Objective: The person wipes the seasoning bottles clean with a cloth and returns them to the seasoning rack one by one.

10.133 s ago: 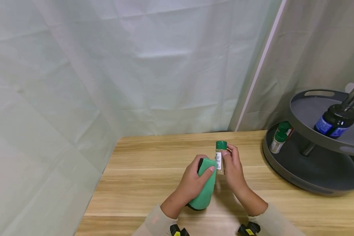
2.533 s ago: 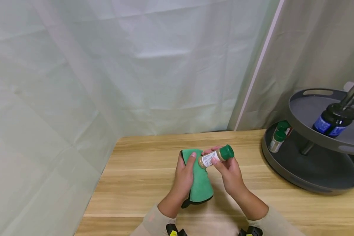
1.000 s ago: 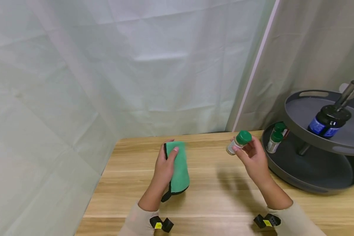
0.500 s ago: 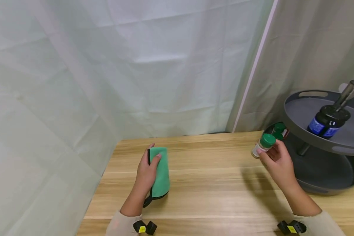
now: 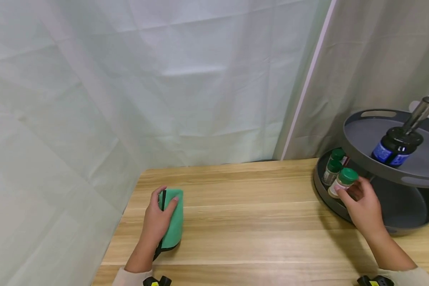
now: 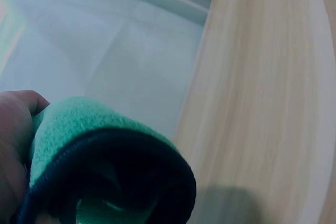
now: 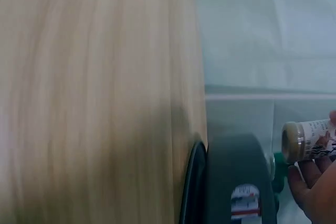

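My left hand (image 5: 156, 220) grips a folded green cloth (image 5: 175, 222) with black edging, low over the left part of the table. In the left wrist view the cloth (image 6: 94, 116) curves over, its dark-edged end toward the camera. At the right, the fingers and thumb of my right hand (image 5: 367, 206) pinch a green-capped spice jar (image 5: 343, 183) over the lower tier of a dark grey two-tier tray (image 5: 407, 214). The right wrist view shows the labelled jar (image 7: 314, 137) with its base toward the tray. Whether the base touches the tier is hidden.
Two green-capped spice jars (image 5: 332, 172) stand on the lower tier, just behind the held one. A dark jar with a blue label (image 5: 397, 146) is on the upper tier, beside a metallic post (image 5: 421, 115). Pale curtains (image 5: 214, 99) hang behind the wooden table (image 5: 250, 226).
The hands, earlier together with the cloth against the jar, have moved apart. The left went left and lower with the cloth; the right carried the jar rightward over the lower tier.
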{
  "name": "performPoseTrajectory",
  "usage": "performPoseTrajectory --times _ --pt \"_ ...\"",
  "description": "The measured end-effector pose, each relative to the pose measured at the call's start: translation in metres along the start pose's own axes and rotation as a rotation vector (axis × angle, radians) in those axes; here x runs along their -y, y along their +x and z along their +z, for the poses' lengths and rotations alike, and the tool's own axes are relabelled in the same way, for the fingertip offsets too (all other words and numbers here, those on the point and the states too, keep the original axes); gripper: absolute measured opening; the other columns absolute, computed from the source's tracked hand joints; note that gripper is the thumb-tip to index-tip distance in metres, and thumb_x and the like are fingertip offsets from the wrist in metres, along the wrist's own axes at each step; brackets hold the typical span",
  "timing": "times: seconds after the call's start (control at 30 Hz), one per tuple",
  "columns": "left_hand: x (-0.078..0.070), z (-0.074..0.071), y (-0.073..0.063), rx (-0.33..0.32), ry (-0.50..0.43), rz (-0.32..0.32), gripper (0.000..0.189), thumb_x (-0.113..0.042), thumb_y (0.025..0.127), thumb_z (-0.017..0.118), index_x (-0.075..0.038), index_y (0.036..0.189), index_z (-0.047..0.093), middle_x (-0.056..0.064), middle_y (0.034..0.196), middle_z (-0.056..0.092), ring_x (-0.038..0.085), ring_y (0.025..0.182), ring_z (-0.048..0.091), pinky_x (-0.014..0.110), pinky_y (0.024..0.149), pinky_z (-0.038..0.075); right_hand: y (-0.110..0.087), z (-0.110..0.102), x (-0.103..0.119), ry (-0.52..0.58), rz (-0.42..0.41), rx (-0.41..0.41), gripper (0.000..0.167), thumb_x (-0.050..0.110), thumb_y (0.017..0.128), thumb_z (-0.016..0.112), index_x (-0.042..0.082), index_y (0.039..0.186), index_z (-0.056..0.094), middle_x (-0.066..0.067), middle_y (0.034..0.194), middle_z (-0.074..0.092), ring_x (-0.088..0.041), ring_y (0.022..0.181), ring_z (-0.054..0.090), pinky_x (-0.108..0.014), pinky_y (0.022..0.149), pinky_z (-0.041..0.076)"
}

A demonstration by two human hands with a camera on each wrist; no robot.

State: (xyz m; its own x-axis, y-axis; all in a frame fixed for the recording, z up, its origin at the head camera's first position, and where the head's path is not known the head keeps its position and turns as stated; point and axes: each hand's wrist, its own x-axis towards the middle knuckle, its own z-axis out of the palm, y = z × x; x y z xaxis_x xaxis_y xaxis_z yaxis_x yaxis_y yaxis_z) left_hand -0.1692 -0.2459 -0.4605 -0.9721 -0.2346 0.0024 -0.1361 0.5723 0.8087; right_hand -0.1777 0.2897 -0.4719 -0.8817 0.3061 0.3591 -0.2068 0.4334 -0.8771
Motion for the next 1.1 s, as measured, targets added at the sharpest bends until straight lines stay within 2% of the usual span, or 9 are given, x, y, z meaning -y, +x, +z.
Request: performPoseTrajectory --times 0.1,0.23,0.4,0.47,0.57,0.63,0.7,0.93,1.1 --pt "0.008 -0.006 0.0 -0.042 0.043 -0.002 0.075 -0.06 0.096 0.058 -0.022 0.153 0.027 0.016 0.143 0.052 0.035 0.113 0.058 0.045 0.089 0.046 0.002 -0.009 -0.005 -0.062 0.018 0.012 0.041 0.01 0.093 0.071 0.029 0.124 0.052 0.035 0.101 0.054 0.023 0.095 0.053 0.002 0.078 0.042" --pt "0.017 -0.013 -0.001 -0.073 0.106 -0.017 0.082 -0.06 0.094 0.061 -0.017 0.152 0.024 0.02 0.145 0.05 0.04 0.117 0.058 0.05 0.09 0.047 0.005 -0.018 -0.01 -0.189 0.022 0.065 0.037 0.02 0.094 0.071 0.014 0.126 0.053 0.034 0.099 0.051 0.026 0.09 0.047 0.002 0.074 0.04" --pt "0.025 -0.017 -0.001 -0.057 0.168 -0.032 0.086 -0.06 0.094 0.061 -0.011 0.155 0.023 0.026 0.152 0.041 0.046 0.131 0.049 0.061 0.1 0.043 0.01 -0.025 -0.017 -0.31 0.054 0.149 0.054 0.026 0.095 0.069 -0.006 0.134 0.046 -0.014 0.107 0.067 0.027 0.081 0.042 -0.002 0.066 0.039" --pt "0.027 -0.017 0.0 -0.044 0.189 -0.028 0.087 -0.059 0.095 0.061 -0.009 0.156 0.024 0.026 0.155 0.038 0.046 0.136 0.045 0.062 0.105 0.041 0.013 -0.026 -0.019 -0.358 0.071 0.181 0.058 0.029 0.096 0.068 -0.008 0.135 0.045 -0.032 0.113 0.064 0.016 0.081 0.051 -0.006 0.063 0.039" --pt "0.032 -0.015 0.0 -0.017 0.23 -0.015 0.088 -0.056 0.095 0.061 -0.006 0.158 0.023 0.026 0.158 0.035 0.045 0.141 0.041 0.063 0.108 0.04 0.015 -0.027 -0.022 -0.417 0.095 0.223 0.061 0.032 0.097 0.066 -0.01 0.136 0.043 -0.037 0.116 0.062 -0.017 0.086 0.067 -0.011 0.061 0.038" --pt "0.036 -0.013 0.0 0.002 0.265 0.0 0.089 -0.053 0.096 0.062 -0.004 0.158 0.022 0.027 0.156 0.035 0.046 0.139 0.042 0.063 0.107 0.04 0.016 -0.028 -0.023 -0.437 0.101 0.24 0.062 0.031 0.097 0.065 -0.012 0.135 0.042 -0.039 0.116 0.062 -0.042 0.094 0.066 -0.014 0.061 0.038" --pt "0.039 -0.009 0.001 0.013 0.309 0.014 0.088 -0.05 0.096 0.064 -0.003 0.158 0.023 0.029 0.151 0.038 0.047 0.134 0.046 0.063 0.103 0.043 0.015 -0.028 -0.024 -0.442 0.111 0.255 0.063 0.031 0.098 0.064 -0.013 0.136 0.041 -0.04 0.117 0.06 -0.051 0.101 0.062 -0.015 0.061 0.037" --pt "0.043 0.0 -0.002 0.019 0.431 0.053 0.085 -0.04 0.094 0.07 0.002 0.155 0.029 0.036 0.137 0.044 0.052 0.12 0.053 0.063 0.094 0.047 0.014 -0.027 -0.027 -0.463 0.11 0.262 0.062 0.029 0.097 0.063 -0.015 0.134 0.04 -0.041 0.115 0.059 -0.054 0.101 0.06 -0.052 0.075 0.048" --pt "0.043 0.002 -0.004 -0.004 0.463 0.054 0.085 -0.041 0.093 0.07 0.002 0.155 0.03 0.036 0.137 0.045 0.053 0.119 0.053 0.066 0.092 0.046 0.015 -0.027 -0.029 -0.468 0.112 0.271 0.063 0.029 0.098 0.063 -0.016 0.135 0.04 -0.043 0.119 0.057 -0.056 0.105 0.058 -0.06 0.081 0.046"
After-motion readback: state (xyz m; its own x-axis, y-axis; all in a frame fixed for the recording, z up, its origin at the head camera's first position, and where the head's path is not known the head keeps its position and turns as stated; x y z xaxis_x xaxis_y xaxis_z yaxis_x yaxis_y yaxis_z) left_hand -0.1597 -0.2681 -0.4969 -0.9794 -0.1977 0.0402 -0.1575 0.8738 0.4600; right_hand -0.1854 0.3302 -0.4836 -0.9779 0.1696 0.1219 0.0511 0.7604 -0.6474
